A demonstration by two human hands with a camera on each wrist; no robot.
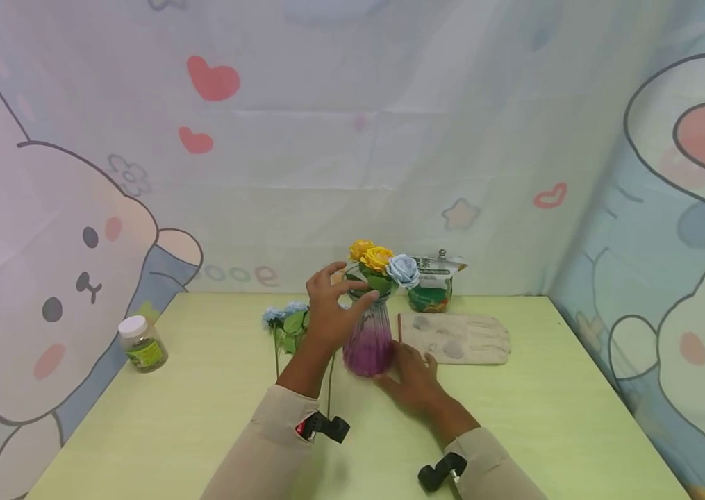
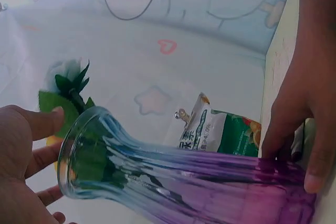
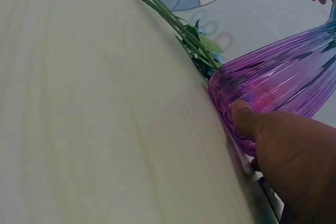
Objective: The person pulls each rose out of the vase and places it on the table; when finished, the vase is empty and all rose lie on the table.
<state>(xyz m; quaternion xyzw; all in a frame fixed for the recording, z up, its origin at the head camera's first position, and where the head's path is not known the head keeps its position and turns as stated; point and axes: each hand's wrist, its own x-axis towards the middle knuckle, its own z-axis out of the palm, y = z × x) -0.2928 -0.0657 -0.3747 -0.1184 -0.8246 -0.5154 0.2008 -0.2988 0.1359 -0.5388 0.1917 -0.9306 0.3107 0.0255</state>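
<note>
On the broad pale yellow-green tabletop, the tall ribbed glass-like vase, clear blue above and purple below, stands upright between the two hands. It looks stiff, smooth and probably slippery, likely fragile if it is glass, with its weight perhaps low down; the ribs should help a grip. The right hand pinches its base between thumb and fingers, a sound place to steady it. The left hand is spread wide about the flared mouth, thumb well apart from fingers; whether it presses the rim or leaves, I cannot tell. The narrowing beneath that rim seems the best upper hold. Just beyond the left hand's fingertips, yellow artificial-looking roses and a pale blue rose fill the mouth: light, soft-headed, best taken by the stem, as are the loose blue flowers beside that hand.
</note>
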